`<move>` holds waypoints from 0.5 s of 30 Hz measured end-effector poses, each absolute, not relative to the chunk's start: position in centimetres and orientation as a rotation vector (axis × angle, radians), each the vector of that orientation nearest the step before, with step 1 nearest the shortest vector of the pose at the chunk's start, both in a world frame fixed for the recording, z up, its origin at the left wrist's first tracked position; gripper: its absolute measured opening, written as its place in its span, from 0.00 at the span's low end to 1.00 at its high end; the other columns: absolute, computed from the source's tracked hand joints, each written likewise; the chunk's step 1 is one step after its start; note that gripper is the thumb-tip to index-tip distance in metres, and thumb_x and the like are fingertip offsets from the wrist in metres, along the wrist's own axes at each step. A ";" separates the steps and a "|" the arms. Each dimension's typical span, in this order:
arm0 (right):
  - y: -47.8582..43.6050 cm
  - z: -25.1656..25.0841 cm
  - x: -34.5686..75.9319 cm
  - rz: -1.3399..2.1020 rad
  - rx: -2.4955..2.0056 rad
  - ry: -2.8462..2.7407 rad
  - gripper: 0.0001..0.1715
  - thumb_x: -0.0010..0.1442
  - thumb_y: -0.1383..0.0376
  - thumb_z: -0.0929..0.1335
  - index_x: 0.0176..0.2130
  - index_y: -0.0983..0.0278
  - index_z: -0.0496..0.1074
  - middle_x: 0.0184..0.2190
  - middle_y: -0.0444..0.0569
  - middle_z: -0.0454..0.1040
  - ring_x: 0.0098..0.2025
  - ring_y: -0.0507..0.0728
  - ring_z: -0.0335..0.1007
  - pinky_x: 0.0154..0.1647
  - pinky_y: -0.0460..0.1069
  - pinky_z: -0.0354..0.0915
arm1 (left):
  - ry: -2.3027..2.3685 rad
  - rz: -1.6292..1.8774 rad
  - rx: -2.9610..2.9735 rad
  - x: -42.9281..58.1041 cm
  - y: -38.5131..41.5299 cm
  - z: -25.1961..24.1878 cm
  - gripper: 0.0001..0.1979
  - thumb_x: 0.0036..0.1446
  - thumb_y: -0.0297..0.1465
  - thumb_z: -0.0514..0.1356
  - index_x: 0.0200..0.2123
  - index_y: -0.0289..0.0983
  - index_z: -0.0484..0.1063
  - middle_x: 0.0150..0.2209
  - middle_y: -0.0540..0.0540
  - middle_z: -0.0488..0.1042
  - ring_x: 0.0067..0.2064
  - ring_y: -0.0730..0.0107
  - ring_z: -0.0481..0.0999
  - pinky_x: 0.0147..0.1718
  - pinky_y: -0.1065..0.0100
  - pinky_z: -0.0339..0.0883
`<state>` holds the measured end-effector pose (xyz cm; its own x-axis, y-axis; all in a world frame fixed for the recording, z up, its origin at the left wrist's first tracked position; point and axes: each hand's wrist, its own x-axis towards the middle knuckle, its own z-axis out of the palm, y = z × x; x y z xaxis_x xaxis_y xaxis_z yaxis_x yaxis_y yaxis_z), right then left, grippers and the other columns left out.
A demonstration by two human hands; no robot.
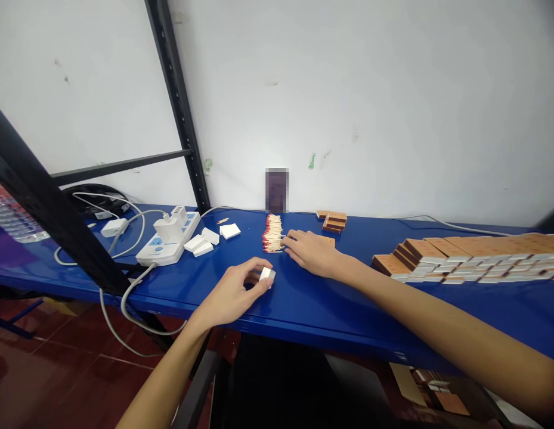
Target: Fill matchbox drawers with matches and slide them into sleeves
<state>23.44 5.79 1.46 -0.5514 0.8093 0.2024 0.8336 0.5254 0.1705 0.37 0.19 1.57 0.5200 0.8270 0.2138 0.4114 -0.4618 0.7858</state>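
My left hand (236,292) is closed on a small white matchbox tray (266,274), gripped between thumb and fingers just above the blue shelf. Beyond it lies a pile of matches (273,232), their red heads pointing left. With fingers bent together, my right hand (310,250) pinches at the right ends of the nearest matches; how many it grips is hidden. An orange matchbox sleeve (329,241) shows partly behind that hand. Several white matchbox trays (201,243) lie to the left, near a loose match (222,221).
Stacked orange and white matchboxes (464,256) fill the shelf's right side. A few more matchbox pieces (334,220) sit near the wall. At left are a white power strip (169,247) with cables, a black shelf post (178,101) and plastic-wrapped bottles (21,217).
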 end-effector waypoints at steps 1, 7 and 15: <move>6.1 1.4 23.2 -0.362 -1.420 -2.651 0.15 0.69 0.66 0.57 0.48 0.64 0.69 0.45 0.55 0.70 0.43 0.59 0.67 0.42 0.53 0.60 | 1.056 0.787 2.129 0.3 0.2 1.6 0.15 0.64 0.42 0.53 0.48 0.41 0.71 0.35 0.50 0.75 0.36 0.69 0.73 0.36 0.69 0.66; 6.8 0.4 23.1 -0.248 -1.332 -2.628 0.13 0.69 0.65 0.58 0.45 0.64 0.69 0.44 0.54 0.70 0.43 0.59 0.67 0.41 0.52 0.59 | 1.255 0.781 2.361 -0.9 1.3 1.2 0.19 0.67 0.41 0.47 0.54 0.41 0.69 0.36 0.48 0.75 0.38 0.62 0.73 0.40 0.63 0.65; 7.4 -0.3 23.2 -0.124 -1.304 -2.536 0.11 0.69 0.64 0.58 0.44 0.63 0.67 0.43 0.52 0.68 0.39 0.57 0.66 0.38 0.50 0.58 | 1.342 1.142 2.444 -1.9 1.8 1.4 0.15 0.66 0.37 0.51 0.46 0.38 0.74 0.36 0.46 0.72 0.35 0.66 0.71 0.37 0.65 0.64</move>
<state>23.21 7.39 -0.30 -0.5500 0.7831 0.2903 0.8076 0.5872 -0.0537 -1.92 1.81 1.35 0.3192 0.7680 0.5552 0.6709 -0.5969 0.4400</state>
